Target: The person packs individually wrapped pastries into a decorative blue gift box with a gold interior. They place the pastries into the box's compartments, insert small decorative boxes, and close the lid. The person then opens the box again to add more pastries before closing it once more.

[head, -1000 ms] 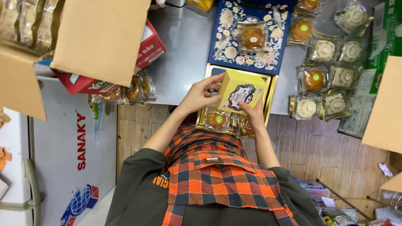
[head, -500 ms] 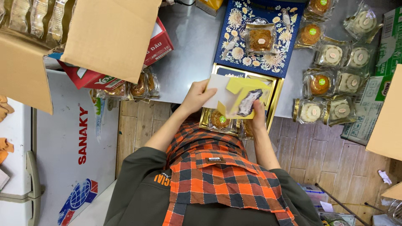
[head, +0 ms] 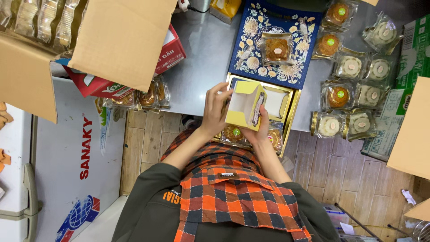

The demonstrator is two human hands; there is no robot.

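Note:
I hold a small yellow carton (head: 244,106) open in front of me, its white inside facing the camera. My left hand (head: 215,110) grips its left side and flap. Underneath, my right hand (head: 260,129) supports its right edge. The carton hovers over a gold tray box (head: 290,117) at the metal counter's front edge, with wrapped mooncakes (head: 233,133) in its near row and an empty cream compartment (head: 274,102) behind. Beyond it lies a blue flowered lid (head: 251,49) with one wrapped mooncake (head: 276,48) on top.
Several wrapped mooncakes (head: 354,96) lie on the steel counter (head: 201,54) to the right. A large cardboard box flap (head: 121,40) overhangs at left above a red box (head: 170,49) and a white chest freezer (head: 76,157). Green cartons (head: 410,58) sit far right.
The flat yellow carton has been lifted off the tray, turned and popped open into a box shape. Both hands shifted around it; the tray's cream compartment is now exposed.

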